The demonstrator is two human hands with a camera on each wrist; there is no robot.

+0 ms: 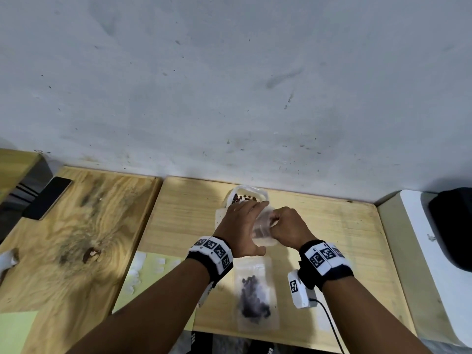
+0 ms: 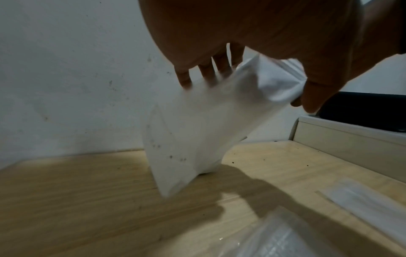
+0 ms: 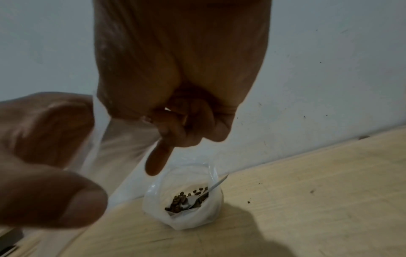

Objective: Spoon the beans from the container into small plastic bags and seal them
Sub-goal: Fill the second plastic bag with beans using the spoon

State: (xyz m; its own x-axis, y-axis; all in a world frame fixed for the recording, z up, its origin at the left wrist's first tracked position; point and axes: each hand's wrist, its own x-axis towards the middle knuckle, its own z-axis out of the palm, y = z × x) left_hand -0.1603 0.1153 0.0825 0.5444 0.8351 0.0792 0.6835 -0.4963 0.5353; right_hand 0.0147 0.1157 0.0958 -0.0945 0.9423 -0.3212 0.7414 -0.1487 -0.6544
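Hands meet above the light wooden board (image 1: 332, 226), close to the wall (image 1: 229, 85). Left hand (image 1: 240, 226) holds a small clear plastic bag (image 1: 263, 226) off the surface, its fingers (image 2: 206, 71) straight and slightly spread along one face of the bag and the thumb on the opposite face. Right hand (image 1: 288, 226) is curled at the bag's upper edge; the right wrist view shows the fingers (image 3: 186, 125) folded into the palm with one finger extended downward, apparently pinching the plastic, though blur prevents confirmation. Beans (image 3: 178, 201) sit in a white bag-lined container (image 3: 208, 213) standing on the board just beyond the hands, against the wall, with a metal spoon (image 3: 197, 200) resting inside, handle leaning on the rim. Nearer the person, directly below the hands, a filled bag (image 1: 255, 297) of dark beans lies flat on the board. Separate darker-grained board (image 1: 76, 226) lies to the left, carrying a dark phone (image 1: 48, 198) at its far corner.
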